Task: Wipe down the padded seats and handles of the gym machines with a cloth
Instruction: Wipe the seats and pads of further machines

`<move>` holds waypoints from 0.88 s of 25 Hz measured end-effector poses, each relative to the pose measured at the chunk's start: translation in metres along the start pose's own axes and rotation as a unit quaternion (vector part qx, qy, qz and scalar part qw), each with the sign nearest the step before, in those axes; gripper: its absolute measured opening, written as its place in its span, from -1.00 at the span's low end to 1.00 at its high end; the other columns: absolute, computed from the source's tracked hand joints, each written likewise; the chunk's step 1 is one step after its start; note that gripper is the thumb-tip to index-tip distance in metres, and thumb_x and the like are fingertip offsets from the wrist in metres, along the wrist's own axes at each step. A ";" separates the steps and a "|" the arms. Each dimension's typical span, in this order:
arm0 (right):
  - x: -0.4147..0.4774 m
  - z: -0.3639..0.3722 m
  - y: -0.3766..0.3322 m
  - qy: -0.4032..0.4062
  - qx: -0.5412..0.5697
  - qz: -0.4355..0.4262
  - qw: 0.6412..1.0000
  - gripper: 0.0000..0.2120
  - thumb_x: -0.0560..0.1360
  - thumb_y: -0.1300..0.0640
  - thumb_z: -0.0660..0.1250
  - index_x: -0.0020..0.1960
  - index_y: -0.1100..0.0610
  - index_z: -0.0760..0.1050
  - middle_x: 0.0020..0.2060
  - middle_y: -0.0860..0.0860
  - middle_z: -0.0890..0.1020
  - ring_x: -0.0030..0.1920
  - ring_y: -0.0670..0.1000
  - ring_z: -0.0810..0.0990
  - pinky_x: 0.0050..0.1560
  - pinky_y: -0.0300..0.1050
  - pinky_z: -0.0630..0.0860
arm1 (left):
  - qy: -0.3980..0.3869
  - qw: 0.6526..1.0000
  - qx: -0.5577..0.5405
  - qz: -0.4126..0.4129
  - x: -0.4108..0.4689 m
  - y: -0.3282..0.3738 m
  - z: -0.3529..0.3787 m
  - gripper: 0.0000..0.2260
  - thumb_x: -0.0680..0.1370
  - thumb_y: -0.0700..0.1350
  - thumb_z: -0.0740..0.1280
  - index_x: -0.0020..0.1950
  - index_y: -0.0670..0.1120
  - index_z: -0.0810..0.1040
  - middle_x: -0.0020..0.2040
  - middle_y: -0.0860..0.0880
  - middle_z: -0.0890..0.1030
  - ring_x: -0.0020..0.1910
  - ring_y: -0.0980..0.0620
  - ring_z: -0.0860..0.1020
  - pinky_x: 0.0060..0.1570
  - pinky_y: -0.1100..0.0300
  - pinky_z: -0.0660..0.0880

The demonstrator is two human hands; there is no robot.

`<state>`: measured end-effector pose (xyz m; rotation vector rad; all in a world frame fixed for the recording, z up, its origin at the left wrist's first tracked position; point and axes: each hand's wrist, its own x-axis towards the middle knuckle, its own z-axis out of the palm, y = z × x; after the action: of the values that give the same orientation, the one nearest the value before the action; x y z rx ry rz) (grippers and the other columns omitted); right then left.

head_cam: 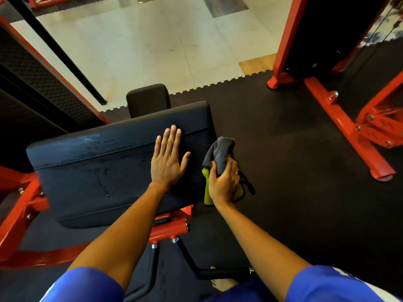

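Our left hand (168,162) lay flat on the big black pad (104,171), fingers straight and close together and pointing toward twelve o'clock. The fingertips reached the pad's far seam near its right end, and the hand grasped nothing. Our right hand (224,184) sat just off the pad's right edge, at about three o'clock from the left hand, its fingers curled tight round the cloth (220,151), a grey one with a yellow-green side. The grey bunch stood out of the fist toward twelve o'clock, and the yellow-green part hung at the hand's seven o'clock, by the pad's right side face. We could not tell whether the cloth pressed on that face or only lay beside it. A ring (236,172) showed on one finger of that hand. Wet streaks (93,142) glistened on the pad's upper band, at ten o'clock from the left hand. A smaller black pad (148,99) stood beyond the big one at twelve o'clock. A red frame (170,227) showed under the big pad at six o'clock, and black handle bars (218,273) ran from it toward us. Blue sleeves (87,286) covered our upper arms. Dark rubber matting (294,171) lay under the machine and met pale tile floor (141,46) at twelve o'clock. Another red machine base (340,118) stood well apart at two o'clock, and a black perforated panel (37,83) at ten o'clock.
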<state>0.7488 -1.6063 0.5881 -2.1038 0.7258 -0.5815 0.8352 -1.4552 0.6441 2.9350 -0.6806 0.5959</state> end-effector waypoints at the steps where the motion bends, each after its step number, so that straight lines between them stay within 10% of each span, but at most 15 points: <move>1: 0.001 -0.002 -0.002 -0.008 0.004 0.013 1.000 -0.43 0.63 -0.19 0.19 0.43 0.21 0.48 0.32 0.21 0.58 0.27 0.29 0.58 0.23 0.20 0.52 | 0.004 1.000 -0.001 -0.001 -0.001 0.001 0.001 -0.35 0.69 0.16 0.13 0.67 -0.15 0.04 0.68 -0.12 0.01 0.66 -0.06 -0.04 0.62 -0.09 -0.03; 6: 0.069 0.006 -0.063 -0.030 0.049 0.047 0.997 -0.50 0.69 -0.13 0.14 0.54 0.08 0.39 0.45 0.08 0.49 0.43 0.18 0.47 0.38 0.17 0.38 | 0.016 1.000 0.001 0.002 -0.001 -0.002 0.004 -0.34 0.69 0.16 0.13 0.67 -0.15 0.05 0.68 -0.12 0.02 0.66 -0.05 -0.02 0.62 -0.09 -0.01; 15: -0.008 -0.018 0.008 -0.044 -0.177 -0.276 0.944 -0.41 0.55 -0.10 0.31 0.57 -0.11 0.38 0.58 0.10 0.32 0.51 0.26 0.34 0.36 0.29 0.35 | 0.048 0.999 -0.022 0.011 -0.002 -0.006 0.007 -0.40 0.69 0.10 0.12 0.67 -0.14 0.09 0.67 -0.11 0.09 0.65 -0.06 0.03 0.61 -0.11 0.05; 22: 0.039 0.010 -0.057 -0.002 -0.116 -0.130 0.985 -0.44 0.58 -0.09 0.13 0.58 -0.06 0.35 0.58 0.10 0.34 0.55 0.29 0.29 0.48 0.34 0.30 | 0.036 0.998 -0.046 0.032 -0.002 -0.009 0.006 -0.42 0.71 0.08 0.09 0.67 -0.15 0.07 0.67 -0.12 0.05 0.66 -0.06 0.00 0.62 -0.10 0.01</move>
<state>0.8000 -1.5981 0.6352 -2.4372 0.5400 -0.6599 0.8397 -1.4473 0.6384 2.8014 -0.7754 0.6548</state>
